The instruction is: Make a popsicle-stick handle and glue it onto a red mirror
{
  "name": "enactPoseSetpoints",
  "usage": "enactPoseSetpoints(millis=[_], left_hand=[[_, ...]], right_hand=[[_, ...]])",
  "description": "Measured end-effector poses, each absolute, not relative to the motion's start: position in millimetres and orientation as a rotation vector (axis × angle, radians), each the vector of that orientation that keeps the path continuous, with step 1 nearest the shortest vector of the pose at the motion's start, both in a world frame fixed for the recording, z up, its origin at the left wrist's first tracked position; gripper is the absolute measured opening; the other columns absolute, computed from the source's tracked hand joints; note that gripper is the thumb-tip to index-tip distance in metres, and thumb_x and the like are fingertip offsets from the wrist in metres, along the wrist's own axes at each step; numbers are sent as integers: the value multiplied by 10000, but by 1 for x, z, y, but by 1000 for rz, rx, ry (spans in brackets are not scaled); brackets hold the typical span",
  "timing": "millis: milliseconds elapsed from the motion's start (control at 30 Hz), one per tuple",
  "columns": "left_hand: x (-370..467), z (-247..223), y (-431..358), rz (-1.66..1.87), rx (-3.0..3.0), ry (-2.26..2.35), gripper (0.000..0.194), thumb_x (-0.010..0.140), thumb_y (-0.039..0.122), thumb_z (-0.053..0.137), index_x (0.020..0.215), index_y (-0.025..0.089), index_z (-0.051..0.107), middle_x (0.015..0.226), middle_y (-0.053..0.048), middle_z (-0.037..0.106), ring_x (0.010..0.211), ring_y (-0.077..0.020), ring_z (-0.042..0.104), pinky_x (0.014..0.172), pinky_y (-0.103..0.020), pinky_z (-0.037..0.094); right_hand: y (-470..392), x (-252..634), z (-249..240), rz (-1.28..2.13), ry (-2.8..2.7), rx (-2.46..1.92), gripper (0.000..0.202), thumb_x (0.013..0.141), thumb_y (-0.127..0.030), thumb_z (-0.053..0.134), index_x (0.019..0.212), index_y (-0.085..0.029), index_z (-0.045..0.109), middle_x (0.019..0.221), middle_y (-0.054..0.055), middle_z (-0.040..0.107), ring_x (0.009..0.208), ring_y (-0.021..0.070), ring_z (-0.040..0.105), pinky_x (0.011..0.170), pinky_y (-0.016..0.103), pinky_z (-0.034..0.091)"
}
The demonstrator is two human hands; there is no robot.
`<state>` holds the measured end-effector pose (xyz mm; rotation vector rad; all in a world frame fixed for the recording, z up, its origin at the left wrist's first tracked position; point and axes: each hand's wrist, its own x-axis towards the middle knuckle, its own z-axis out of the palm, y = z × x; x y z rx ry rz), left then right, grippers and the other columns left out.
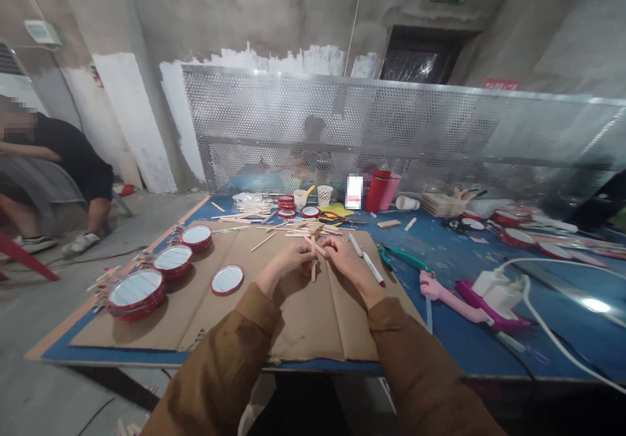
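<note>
Over the cardboard sheet [274,332], my two hands work on flat wooden craft sticks [313,270] that cross each other. My left hand [292,258] pinches the crossed sticks from the left, with its fingertips partly hidden behind them. From the other side, my right hand [346,260] has its thumb and fingers closed at the end of the slanted stick. A red-rimmed round mirror [227,279] lies flat to the left of my hands. A marker pen [373,268] rests just right of my right hand.
Stacked red-rimmed round mirrors [135,292] line the left side. Loose sticks [244,216], paper cups [325,195] and a red bottle [377,190] stand behind. Teal-handled pliers [405,257], a pink tool [454,299] and white plugs with cables [493,289] lie right. A person [73,156] sits far left.
</note>
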<state>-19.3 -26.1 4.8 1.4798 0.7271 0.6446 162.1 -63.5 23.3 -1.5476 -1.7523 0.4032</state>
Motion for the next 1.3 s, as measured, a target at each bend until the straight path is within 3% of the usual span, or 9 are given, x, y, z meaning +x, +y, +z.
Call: enactPoseSetpoints(millis=[200,367,500,767,1033,1167,1300], left_hand=[[-17,9,-28,613,1589,797,399,863,462,649,625,153,570,479,-8,554,395,-99,527,433,-202,422],[-18,16,-32,567,1634,848,352,873,423,642,648,163,568,491,2,563,391,-105,532,417,-206,431],[-19,16,-32,538,1646,824,369,867,459,651,663,165,565,482,-3,571,386,-107,528,410,-205,422],[-19,12,-30,531,1709,818,466,830,597,653,754,140,593,490,-12,585,405,-121,545,446,-228,440],[-19,11,-28,494,1763,803,488,847,628,621,755,151,578,484,-12,575,403,-115,540,434,-217,428],[-20,12,-29,499,1741,828,429,867,569,629,824,143,604,482,9,559,398,-104,526,429,-207,419],[-22,13,-30,564,1702,825,400,902,544,596,960,149,610,505,37,556,403,-92,531,435,-190,421]], right_hand=[[-60,159,18,676,-1561,-1445,216,861,-330,474,936,-212,639,664,-23,621,585,168,576,600,265,462],[-62,162,18,467,-1785,-1515,152,852,-294,549,867,-214,677,889,26,719,860,196,646,811,305,484],[-62,163,18,428,-1859,-1571,159,889,-243,549,939,-217,698,975,37,740,945,195,653,874,308,472],[-65,162,16,370,-1950,-1551,179,894,-194,537,939,-220,708,942,48,743,850,194,645,751,293,432],[-62,163,11,400,-1918,-1490,163,852,-183,547,874,-234,700,884,36,733,815,194,632,735,302,425],[-61,161,12,664,-1667,-1342,82,807,-277,612,832,-234,677,757,6,683,692,175,601,658,294,432],[-60,159,22,1118,-1207,-1001,258,744,-446,677,897,-245,629,657,-25,630,574,159,572,545,278,435]])
